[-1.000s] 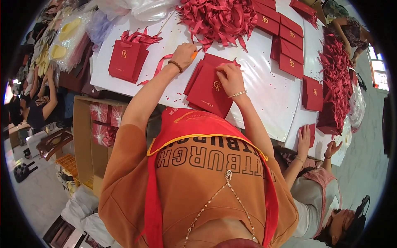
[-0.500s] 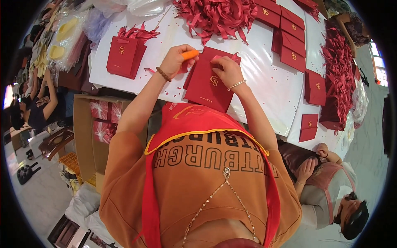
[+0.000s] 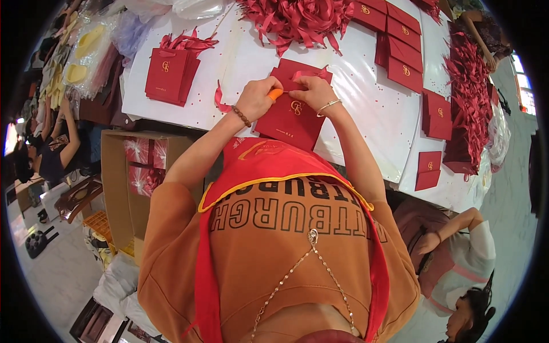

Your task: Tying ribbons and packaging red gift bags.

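Observation:
A red paper bag [image 3: 286,127] with gold print lies flat in front of me on top of another red bag. My left hand [image 3: 258,103] is closed at the bag's upper left, pinching a red ribbon [image 3: 219,98] whose loop trails out to the left. A bright orange piece [image 3: 275,94] shows at its fingertips; whether it is worn or held I cannot tell. My right hand [image 3: 318,95] pinches ribbon over the upper part of the bag, its fingertips close to the left ones. More ribbon [image 3: 311,73] shows just beyond it.
Finished-looking red bags with ribbons [image 3: 170,74] lie at the left, and a ribbon heap [image 3: 297,20] at the back. Red envelope-like pouches [image 3: 405,51] and more ribbons [image 3: 466,103] are at the right. A cardboard box [image 3: 117,188] stands left; a co-worker [image 3: 457,257] sits right.
My left hand has moved right and nearer to me, bringing its fingertips to the right hand over the bag. The ribbon loop now shows at its left. The co-worker at the right has shifted.

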The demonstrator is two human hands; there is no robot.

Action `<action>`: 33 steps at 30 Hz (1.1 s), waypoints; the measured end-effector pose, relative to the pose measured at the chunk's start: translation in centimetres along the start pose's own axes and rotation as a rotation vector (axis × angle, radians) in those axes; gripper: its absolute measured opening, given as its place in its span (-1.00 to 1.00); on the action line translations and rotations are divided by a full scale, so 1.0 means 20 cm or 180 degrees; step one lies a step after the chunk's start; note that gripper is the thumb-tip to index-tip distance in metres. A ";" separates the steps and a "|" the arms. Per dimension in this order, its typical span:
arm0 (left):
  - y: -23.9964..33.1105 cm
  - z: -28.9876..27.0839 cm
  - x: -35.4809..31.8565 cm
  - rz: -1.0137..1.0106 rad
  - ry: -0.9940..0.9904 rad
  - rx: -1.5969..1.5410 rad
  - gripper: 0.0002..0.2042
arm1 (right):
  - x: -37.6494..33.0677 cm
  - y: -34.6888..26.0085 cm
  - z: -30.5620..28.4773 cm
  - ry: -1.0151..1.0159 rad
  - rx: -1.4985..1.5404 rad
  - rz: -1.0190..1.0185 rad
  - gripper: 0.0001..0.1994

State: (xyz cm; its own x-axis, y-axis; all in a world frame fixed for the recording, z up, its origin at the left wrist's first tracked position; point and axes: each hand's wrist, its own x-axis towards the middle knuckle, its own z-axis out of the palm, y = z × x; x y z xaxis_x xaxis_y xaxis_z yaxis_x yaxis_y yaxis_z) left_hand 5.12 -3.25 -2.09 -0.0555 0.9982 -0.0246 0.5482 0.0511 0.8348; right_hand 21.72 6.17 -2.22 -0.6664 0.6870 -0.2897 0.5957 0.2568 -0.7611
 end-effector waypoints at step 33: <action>-0.02 0.05 0.03 0.1235 0.0688 0.1206 -0.89 | -0.02 0.01 0.01 0.0063 -0.0012 0.0108 -0.58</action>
State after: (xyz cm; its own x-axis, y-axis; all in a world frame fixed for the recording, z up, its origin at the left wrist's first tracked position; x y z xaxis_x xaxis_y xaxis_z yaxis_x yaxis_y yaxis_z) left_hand 5.67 -2.56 -2.90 0.0617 0.9188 0.3898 0.8204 -0.2691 0.5045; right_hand 21.91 5.77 -2.38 -0.6366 0.7088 -0.3038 0.6196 0.2355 -0.7488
